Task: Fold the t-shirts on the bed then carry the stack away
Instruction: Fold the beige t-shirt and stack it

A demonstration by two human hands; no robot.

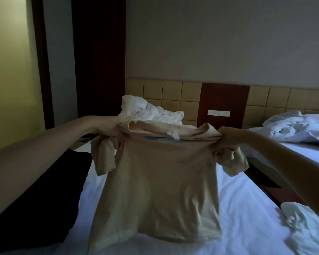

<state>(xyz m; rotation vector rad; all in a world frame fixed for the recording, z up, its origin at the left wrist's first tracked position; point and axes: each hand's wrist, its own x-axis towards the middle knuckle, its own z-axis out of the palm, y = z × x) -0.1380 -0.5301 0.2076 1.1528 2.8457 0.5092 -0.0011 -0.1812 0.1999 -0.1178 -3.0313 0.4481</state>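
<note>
Holding a shirt (160, 181) up by both shoulders over the bed (238, 208).
Gripping one shoulder at 10 o'clock with the left hand (110, 129), fingers curled tight into bunched cloth; gripping the other at 2 o'clock with the right hand (228, 137), fingers closed round the fabric likewise. Hanging mid-frame with sleeves drooping, neck opening up. Elsewhere on the bed: black cloth (44, 199) at 8, white garment (306, 223) at 4, crumpled bedding (151, 111) at 12 before the headboard (173, 94).
</note>
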